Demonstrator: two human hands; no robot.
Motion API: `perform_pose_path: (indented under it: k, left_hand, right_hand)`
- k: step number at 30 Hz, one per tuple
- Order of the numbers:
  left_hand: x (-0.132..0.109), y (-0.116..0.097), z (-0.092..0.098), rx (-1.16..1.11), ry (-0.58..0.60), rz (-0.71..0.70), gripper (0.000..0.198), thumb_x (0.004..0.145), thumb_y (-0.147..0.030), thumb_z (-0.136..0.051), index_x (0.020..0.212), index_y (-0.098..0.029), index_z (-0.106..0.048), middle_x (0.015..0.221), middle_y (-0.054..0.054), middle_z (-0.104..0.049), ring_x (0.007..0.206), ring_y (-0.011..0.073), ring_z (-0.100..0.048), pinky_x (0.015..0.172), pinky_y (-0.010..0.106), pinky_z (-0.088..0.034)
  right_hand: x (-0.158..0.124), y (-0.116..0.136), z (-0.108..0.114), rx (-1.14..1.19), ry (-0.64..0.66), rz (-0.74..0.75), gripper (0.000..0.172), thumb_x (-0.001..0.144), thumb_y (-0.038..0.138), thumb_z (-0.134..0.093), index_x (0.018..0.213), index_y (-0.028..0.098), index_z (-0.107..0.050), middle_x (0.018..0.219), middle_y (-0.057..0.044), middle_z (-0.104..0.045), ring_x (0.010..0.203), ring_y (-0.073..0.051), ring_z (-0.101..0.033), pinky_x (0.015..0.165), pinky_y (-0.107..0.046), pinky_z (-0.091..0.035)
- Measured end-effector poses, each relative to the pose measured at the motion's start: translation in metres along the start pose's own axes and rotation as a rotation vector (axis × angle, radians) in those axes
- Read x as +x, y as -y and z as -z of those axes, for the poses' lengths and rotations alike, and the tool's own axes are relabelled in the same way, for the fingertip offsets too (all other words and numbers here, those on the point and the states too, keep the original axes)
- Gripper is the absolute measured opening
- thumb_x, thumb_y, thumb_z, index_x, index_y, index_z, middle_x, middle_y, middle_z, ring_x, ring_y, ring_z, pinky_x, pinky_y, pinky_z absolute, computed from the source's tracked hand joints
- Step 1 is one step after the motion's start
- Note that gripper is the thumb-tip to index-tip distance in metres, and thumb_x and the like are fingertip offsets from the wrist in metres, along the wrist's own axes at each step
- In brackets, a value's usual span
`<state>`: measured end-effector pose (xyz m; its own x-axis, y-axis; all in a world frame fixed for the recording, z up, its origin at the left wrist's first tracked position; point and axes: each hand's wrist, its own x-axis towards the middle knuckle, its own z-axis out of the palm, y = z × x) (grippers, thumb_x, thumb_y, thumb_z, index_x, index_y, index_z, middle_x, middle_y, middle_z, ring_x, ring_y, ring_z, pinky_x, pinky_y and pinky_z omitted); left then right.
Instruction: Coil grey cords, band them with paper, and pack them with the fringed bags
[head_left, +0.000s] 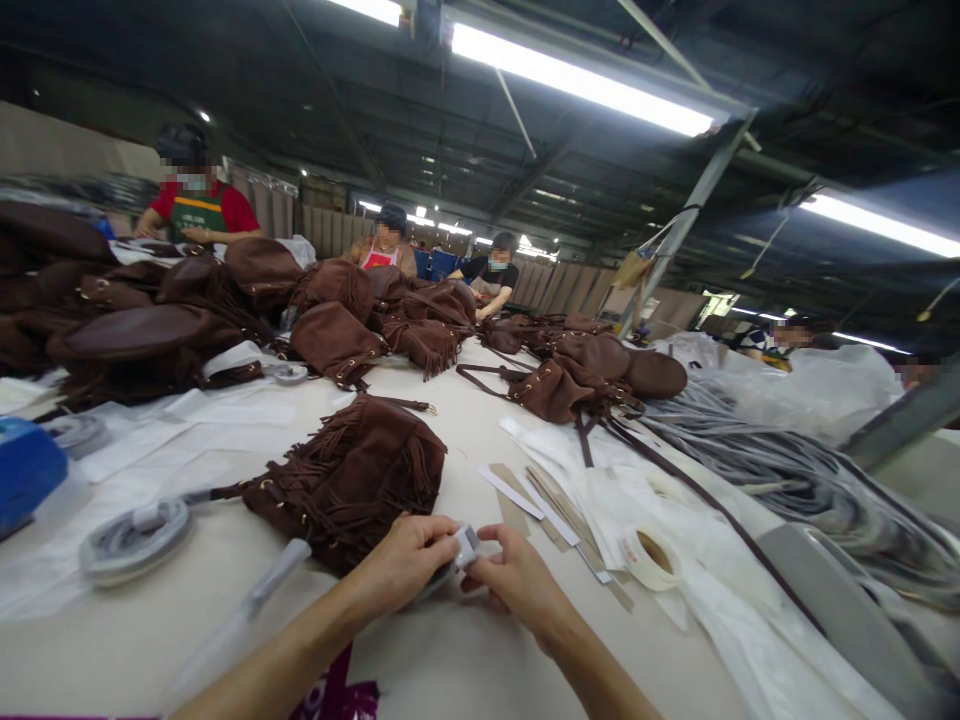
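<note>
Between my two hands is a small whitish-grey wrapped piece [466, 545]; what lies inside the wrapping I cannot make out. My left hand [405, 562] pinches it from the left with thumb and forefinger. On its right side, the bent fingers of my right hand [514, 575] close on its edge. Just beyond my left hand a dark brown fringed bag [360, 470] lies on the pale table [420, 650]. A coiled strap in grey wrapping [136, 540] rests left of the bag, and a wrapped strap length [259, 585] lies nearer me.
Brown bags [337, 330] are heaped across the far side. To the right are card strips [555, 510], a tape roll [651, 558], white sheets [720, 590] and a mass of grey-wrapped straps [795, 480]. A blue object [26, 470] stands at left. Several co-workers [199, 205] are beyond.
</note>
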<state>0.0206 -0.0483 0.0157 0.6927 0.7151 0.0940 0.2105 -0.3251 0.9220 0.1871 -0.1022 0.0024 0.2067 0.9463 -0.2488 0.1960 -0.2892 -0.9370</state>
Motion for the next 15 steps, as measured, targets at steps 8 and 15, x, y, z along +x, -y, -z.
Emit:
perform_pose_path:
  k: [8, 15]
  left_hand:
    - [0.0, -0.001, -0.001, 0.016, -0.015, 0.017, 0.03, 0.082, -0.033, -0.046, 0.076, -0.017, -0.071, 0.067, -0.003, -0.061, 0.069, 0.0164, -0.051, 0.071, 0.022, -0.039]
    - [-0.001, 0.0, -0.003, 0.018, -0.048, 0.027, 0.028, 0.082, -0.036, -0.049, 0.071, -0.018, -0.067, 0.065, -0.003, -0.059, 0.069, 0.0168, -0.051, 0.076, 0.024, -0.04]
  right_hand:
    - [0.015, -0.007, -0.002, 0.026, -0.114, 0.05, 0.038, 0.053, 0.02, -0.071, 0.084, 0.02, -0.048, 0.044, 0.011, -0.051, 0.039, -0.008, -0.038, 0.042, -0.02, -0.02]
    - [-0.006, -0.006, -0.019, 0.225, -0.158, 0.07, 0.034, 0.061, 0.037, -0.061, 0.085, 0.023, -0.042, 0.046, 0.011, -0.045, 0.039, -0.008, -0.037, 0.041, -0.02, -0.021]
